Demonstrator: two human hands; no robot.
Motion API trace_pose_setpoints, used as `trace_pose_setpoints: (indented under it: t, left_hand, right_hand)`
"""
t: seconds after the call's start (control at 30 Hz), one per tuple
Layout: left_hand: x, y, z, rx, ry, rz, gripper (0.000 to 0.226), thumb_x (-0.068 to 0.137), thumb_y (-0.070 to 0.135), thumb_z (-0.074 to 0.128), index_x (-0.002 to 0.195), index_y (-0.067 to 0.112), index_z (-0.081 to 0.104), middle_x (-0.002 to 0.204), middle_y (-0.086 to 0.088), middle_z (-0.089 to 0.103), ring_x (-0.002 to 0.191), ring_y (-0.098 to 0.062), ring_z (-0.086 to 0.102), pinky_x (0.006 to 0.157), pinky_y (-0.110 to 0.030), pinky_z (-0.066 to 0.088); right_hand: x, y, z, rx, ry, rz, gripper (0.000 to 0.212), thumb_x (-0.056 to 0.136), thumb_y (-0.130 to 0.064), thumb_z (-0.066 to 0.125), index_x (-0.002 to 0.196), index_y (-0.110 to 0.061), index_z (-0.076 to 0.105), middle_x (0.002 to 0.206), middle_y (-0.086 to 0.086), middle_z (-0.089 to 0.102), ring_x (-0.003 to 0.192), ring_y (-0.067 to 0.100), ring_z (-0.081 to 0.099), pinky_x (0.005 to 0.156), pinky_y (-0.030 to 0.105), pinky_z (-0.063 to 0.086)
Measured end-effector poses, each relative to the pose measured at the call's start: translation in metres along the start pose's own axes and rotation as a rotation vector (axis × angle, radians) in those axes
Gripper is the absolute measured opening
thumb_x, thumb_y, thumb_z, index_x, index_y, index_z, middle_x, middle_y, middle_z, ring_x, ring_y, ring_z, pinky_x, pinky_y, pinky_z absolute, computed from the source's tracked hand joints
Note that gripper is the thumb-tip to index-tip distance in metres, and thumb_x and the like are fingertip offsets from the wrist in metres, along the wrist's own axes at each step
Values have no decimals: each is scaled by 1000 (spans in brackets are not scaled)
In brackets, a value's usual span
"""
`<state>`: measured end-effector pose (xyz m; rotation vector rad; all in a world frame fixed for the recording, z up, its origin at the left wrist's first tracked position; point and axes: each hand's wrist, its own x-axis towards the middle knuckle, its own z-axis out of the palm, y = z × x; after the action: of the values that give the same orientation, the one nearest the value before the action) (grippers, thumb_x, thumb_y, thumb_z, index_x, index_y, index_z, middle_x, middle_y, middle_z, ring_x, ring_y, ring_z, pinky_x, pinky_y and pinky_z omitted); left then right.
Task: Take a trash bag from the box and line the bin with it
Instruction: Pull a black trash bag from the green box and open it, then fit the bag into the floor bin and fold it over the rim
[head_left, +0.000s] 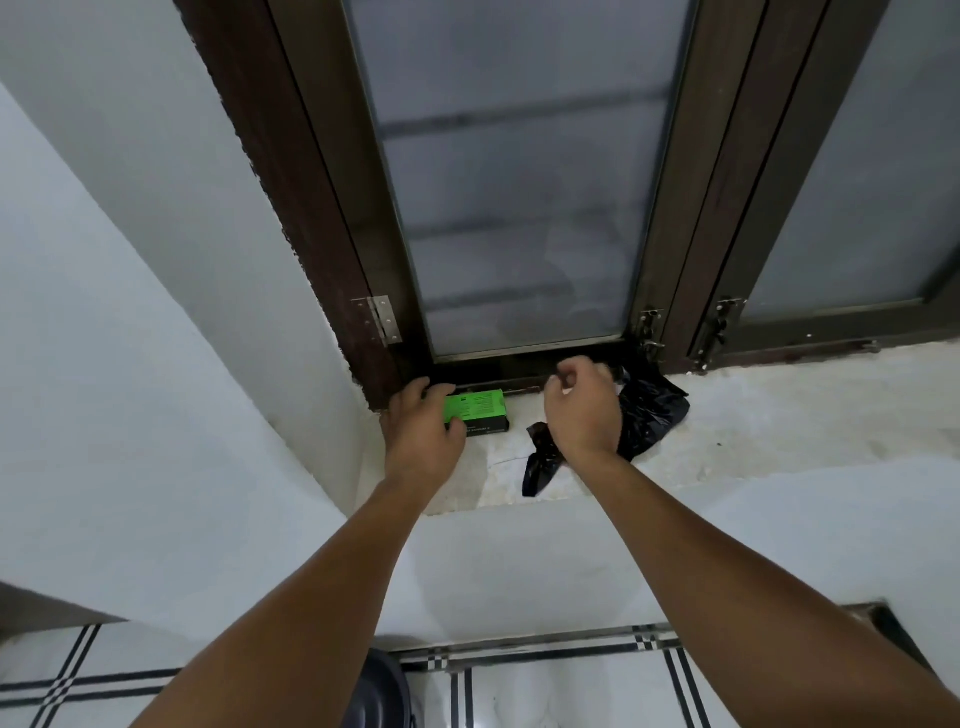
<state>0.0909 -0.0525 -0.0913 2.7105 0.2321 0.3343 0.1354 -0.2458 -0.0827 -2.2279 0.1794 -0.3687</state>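
A small green and black box (480, 410) lies on the white window sill (753, 415), close to the dark window frame. My left hand (421, 431) grips the box's left end, fingers over its top and thumb at its front. A crumpled black trash bag (649, 410) sits on the sill to the right of the box. My right hand (584, 410) is closed over the bag, with part of it trailing down to the sill's front edge. A dark grey bin (382, 691) shows partly at the bottom, between my forearms.
A frosted glass window (519, 208) in a dark brown frame rises right behind the sill. White walls stand to the left and below the sill. The floor (571, 691) has white tiles with black stripes.
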Motion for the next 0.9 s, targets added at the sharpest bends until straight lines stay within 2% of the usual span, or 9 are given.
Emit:
trace_pose_setpoints:
  t: [0.07, 0.2, 0.33, 0.43, 0.53, 0.63, 0.7, 0.8, 0.9]
  left_hand:
    - [1, 14, 4, 7, 26, 86, 44, 91, 23, 63, 135, 20, 61, 146, -8, 49, 133, -31, 41, 108, -44, 33]
    - [1, 47, 19, 6, 12, 218, 35, 90, 24, 62, 124, 22, 68, 133, -3, 58, 125, -27, 48, 103, -42, 37]
    - [-8, 76, 36, 24, -81, 289, 34, 91, 43, 63, 121, 28, 68, 130, 2, 59, 124, -23, 48, 102, -41, 34]
    - [-14, 88, 47, 85, -157, 301, 37, 90, 51, 61, 121, 32, 67, 132, 5, 58, 125, -20, 46, 103, -40, 32]
    - [-20, 93, 53, 132, -237, 291, 42, 90, 53, 61, 128, 34, 64, 129, 5, 58, 122, -20, 45, 103, -39, 31]
    - [-28, 93, 56, 186, -268, 265, 47, 91, 48, 62, 136, 33, 58, 128, 6, 63, 118, -22, 48, 101, -38, 32]
    - [-33, 92, 58, 201, -266, 258, 48, 93, 39, 61, 140, 34, 52, 126, 7, 66, 113, -23, 52, 98, -38, 33]
    - [-43, 94, 57, 223, -260, 249, 52, 96, 26, 57, 146, 32, 46, 116, 3, 70, 108, -25, 55, 94, -37, 35]
    - [-51, 95, 55, 220, -258, 235, 56, 96, 16, 53, 150, 28, 43, 113, -4, 67, 109, -27, 57, 90, -36, 42]
  right_hand:
    - [6, 9, -12, -83, 103, 2, 27, 94, -24, 63, 120, -17, 62, 118, 7, 57, 104, 25, 57, 74, 33, 47]
    - [21, 30, -40, -220, 177, 107, 42, 91, -24, 65, 130, -13, 56, 127, 15, 54, 115, 34, 52, 89, 44, 47]
    - [36, 50, -54, -244, 98, 248, 47, 92, -29, 64, 134, -11, 50, 133, 19, 49, 120, 39, 49, 95, 46, 45]
    - [44, 62, -57, -280, 15, 209, 44, 96, -32, 61, 137, -18, 52, 133, 18, 49, 120, 38, 49, 95, 45, 45]
    - [48, 70, -55, -238, -26, 163, 28, 98, -33, 61, 122, -22, 65, 128, 15, 52, 117, 36, 51, 90, 41, 48]
    - [48, 76, -52, -221, -61, 117, 14, 97, -30, 63, 105, -24, 72, 120, 12, 57, 114, 33, 51, 83, 36, 46]
    - [44, 77, -49, -266, -134, 77, 13, 96, -26, 64, 106, -24, 72, 119, 10, 60, 116, 31, 51, 85, 37, 47]
    - [33, 79, -43, -354, -264, 49, 28, 92, -16, 66, 120, -23, 65, 121, 8, 64, 119, 30, 52, 90, 39, 48]
    - [18, 79, -39, -322, -316, 49, 50, 88, -5, 62, 135, -18, 50, 116, 13, 68, 111, 34, 61, 85, 39, 52]
